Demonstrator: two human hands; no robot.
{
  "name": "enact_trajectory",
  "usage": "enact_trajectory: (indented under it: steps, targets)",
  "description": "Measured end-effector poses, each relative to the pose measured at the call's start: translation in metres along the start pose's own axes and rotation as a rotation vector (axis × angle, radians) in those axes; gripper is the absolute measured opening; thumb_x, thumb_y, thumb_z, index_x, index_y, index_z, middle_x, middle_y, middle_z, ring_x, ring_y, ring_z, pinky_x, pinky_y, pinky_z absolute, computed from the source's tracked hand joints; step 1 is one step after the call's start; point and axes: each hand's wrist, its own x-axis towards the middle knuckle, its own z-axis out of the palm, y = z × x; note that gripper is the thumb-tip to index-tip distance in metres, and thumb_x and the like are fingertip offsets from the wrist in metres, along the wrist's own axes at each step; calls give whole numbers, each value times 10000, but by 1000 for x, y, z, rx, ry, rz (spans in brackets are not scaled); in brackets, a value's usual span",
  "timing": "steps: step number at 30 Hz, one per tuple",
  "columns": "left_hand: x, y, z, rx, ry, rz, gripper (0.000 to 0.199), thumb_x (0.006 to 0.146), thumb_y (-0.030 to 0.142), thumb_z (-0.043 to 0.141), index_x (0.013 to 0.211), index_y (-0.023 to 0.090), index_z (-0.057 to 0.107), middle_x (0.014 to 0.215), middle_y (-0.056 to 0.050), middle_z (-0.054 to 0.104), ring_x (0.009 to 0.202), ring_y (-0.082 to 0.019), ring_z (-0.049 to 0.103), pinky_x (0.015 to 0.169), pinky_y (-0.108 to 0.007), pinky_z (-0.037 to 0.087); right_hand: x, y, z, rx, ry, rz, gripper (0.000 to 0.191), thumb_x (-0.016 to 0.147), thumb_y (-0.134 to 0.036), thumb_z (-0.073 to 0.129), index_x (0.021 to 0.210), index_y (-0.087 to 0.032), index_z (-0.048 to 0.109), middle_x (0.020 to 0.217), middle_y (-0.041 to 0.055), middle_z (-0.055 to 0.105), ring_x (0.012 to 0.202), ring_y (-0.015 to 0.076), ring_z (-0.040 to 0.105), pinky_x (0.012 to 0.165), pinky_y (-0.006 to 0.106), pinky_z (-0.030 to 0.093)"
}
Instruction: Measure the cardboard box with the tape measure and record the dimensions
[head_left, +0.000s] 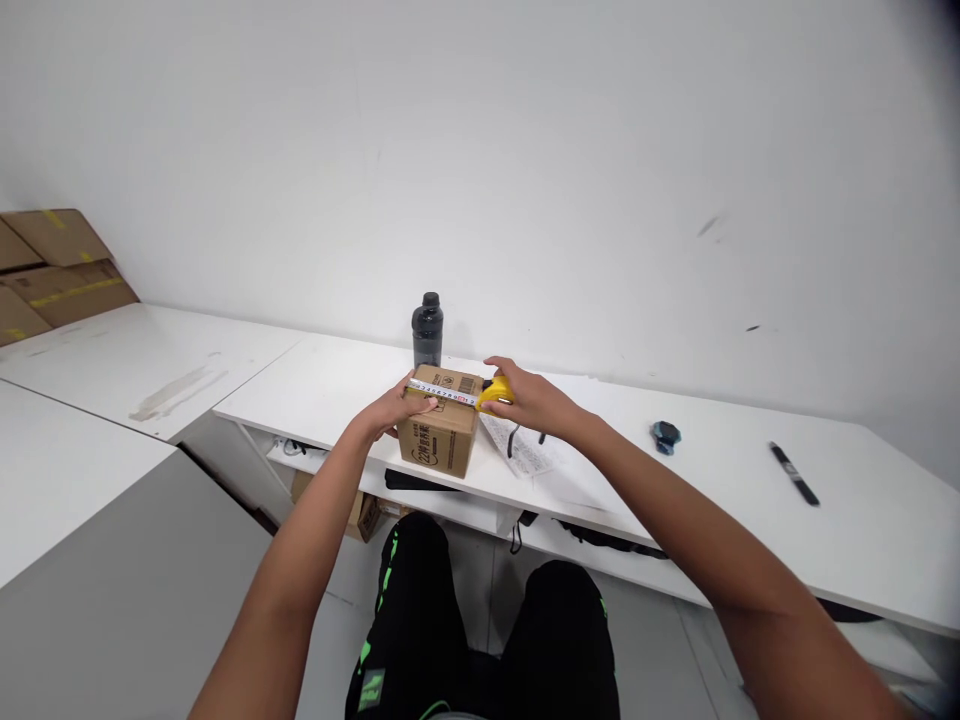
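A small brown cardboard box [437,446] with dark printing rests on the white table. Across its top lies the pulled-out blade [444,392] of a yellow tape measure [497,392]. My right hand [529,394] is wrapped round the tape measure's case at the box's right edge. At the left edge, my left hand [394,408] grips the box side, with its thumb on top near the blade's end. Its other fingers are partly hidden behind the box.
A dark bottle [427,332] stands behind the box. Printed paper [521,450] lies to its right. Farther right on the table [720,480] are a blue and black object [665,436] and a black pen-like item [793,473]. Large cartons [67,280] are stacked at far left.
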Motion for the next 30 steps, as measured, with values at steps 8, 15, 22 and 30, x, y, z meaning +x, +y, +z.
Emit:
enact_trajectory:
  steps: [8, 15, 22, 30]
  targets:
    - [0, 0, 2, 6, 8, -25, 988, 622, 643, 723, 1448, 386, 246, 1297, -69, 599, 1090, -318, 618, 727, -391, 567, 49, -29, 28, 21, 15, -138, 653, 825, -357, 602, 1411, -223, 344, 1245, 103, 596, 1046, 276, 607, 836, 362, 470]
    - [5, -8, 0, 27, 13, -29, 836, 657, 593, 710, 1366, 331, 352, 1211, -85, 640, 1075, -331, 618, 775, -467, 549, 91, -57, 67, 63, 111, -228, 600, 842, -312, 525, 1405, -182, 364, 1348, 131, 501, 1145, 273, 534, 954, 413, 428]
    - [12, -11, 14, -165, 173, 13, 903, 587, 404, 812, 1347, 231, 355, 1169, -131, 646, 980, -293, 658, 767, -388, 553, 90, -63, 82, 369, 302, 2, 869, 729, -354, 656, 1448, -202, 193, 1252, 119, 518, 1011, 240, 578, 907, 405, 454]
    - [9, -23, 39, -506, 379, 143, 707, 627, 254, 791, 1239, 191, 444, 1063, -101, 661, 872, -224, 676, 753, -338, 542, 87, -56, 85, 562, 285, -45, 739, 678, -449, 692, 1291, -222, 347, 1175, 70, 537, 932, 191, 590, 849, 358, 470]
